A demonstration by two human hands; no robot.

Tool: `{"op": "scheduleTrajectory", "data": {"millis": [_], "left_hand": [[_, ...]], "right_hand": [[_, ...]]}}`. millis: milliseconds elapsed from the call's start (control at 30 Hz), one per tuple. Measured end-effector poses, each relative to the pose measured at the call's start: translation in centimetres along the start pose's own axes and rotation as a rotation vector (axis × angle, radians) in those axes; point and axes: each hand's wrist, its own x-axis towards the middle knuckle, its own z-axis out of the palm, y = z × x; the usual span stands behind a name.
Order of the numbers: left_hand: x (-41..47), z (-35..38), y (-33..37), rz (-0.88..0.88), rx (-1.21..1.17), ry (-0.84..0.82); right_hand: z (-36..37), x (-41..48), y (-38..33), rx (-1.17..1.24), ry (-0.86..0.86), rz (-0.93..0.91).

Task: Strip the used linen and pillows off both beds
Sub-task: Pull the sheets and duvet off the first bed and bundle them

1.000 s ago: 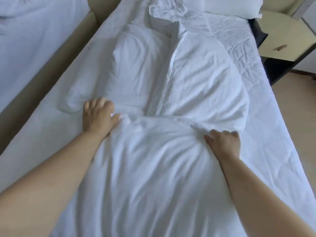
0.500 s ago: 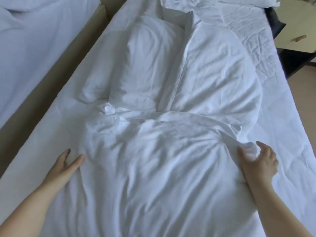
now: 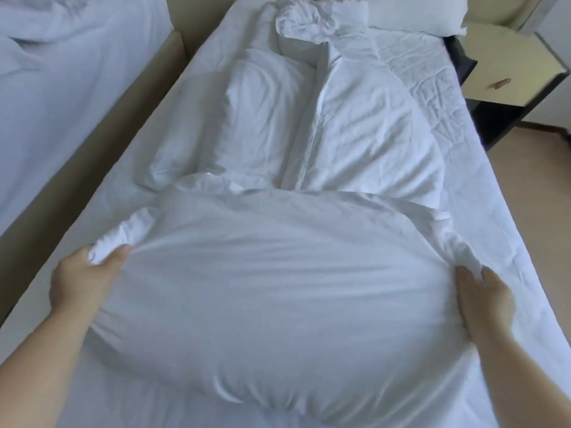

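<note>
Gripping pillow [image 3: 278,304] ends: left hand [image 3: 82,281], right hand [image 3: 485,299].

A plump white fabric pillow [image 3: 278,304] lies crosswise on the near part of a white-sheeted bed [image 3: 494,217]. The left hand [image 3: 83,279] grips its left end and the right hand [image 3: 482,298] grips its right end. Behind it, two more pillows lie lengthwise side by side, touching: the left white pillow [image 3: 247,125] and the right white pillow [image 3: 370,128]. A crumpled white cloth [image 3: 309,23] sits behind that pair, with a fourth white pillow [image 3: 414,13] to its right at the bed's head. To the left, past a beige bed frame [image 3: 92,168], lies a second white-linened bed [image 3: 61,88]. To the right stands a pale yellow bedside cabinet [image 3: 506,63] on the tan floor [image 3: 531,180].
</note>
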Motion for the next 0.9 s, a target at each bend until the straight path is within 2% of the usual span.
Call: {"op": "scheduleTrajectory", "data": {"millis": [133,200,300,400,467,533,633,700,800,900], "left_hand": [[0.2,2.3,-1.1,-0.031,0.249,-0.137],[1.1,2.5,-1.3,-0.050,0.308,-0.203],[3.1,3.4,0.7,-0.063,0.054,-0.263],[5.2,5.8,5.3,-0.017,-0.072,-0.383],[6.0,8.0,7.2,-0.007,-0.089,-0.502],[6.4,10.2,7.3,-0.053,-0.084,-0.552],[6.3,11.1,7.2,-0.029,-0.006,-0.433],[7.3,9.9,8.2,0.065,0.001,-0.234],[9.3,7.4,11.6,0.188,-0.139,0.012],[11.3,8.3,14.1,0.247,-0.128,0.054]], "right_hand": [[2.9,0.6,0.3,-0.167,-0.086,0.020],[2.9,1.1,0.1,-0.156,-0.147,0.126],[2.8,2.7,-1.0,0.076,-0.202,0.239],[3.6,4.6,-2.8,0.225,-0.282,0.227],[5.1,5.2,-3.5,0.165,-0.361,0.225],[6.2,5.1,-4.1,0.024,-0.387,0.235],[6.7,5.0,-4.0,-0.120,-0.339,0.166],[5.8,5.4,-4.9,-0.090,-0.199,0.060],[4.5,6.8,-8.3,0.046,0.035,-0.073],[5.6,9.6,-10.6,0.023,0.111,-0.110]]}}
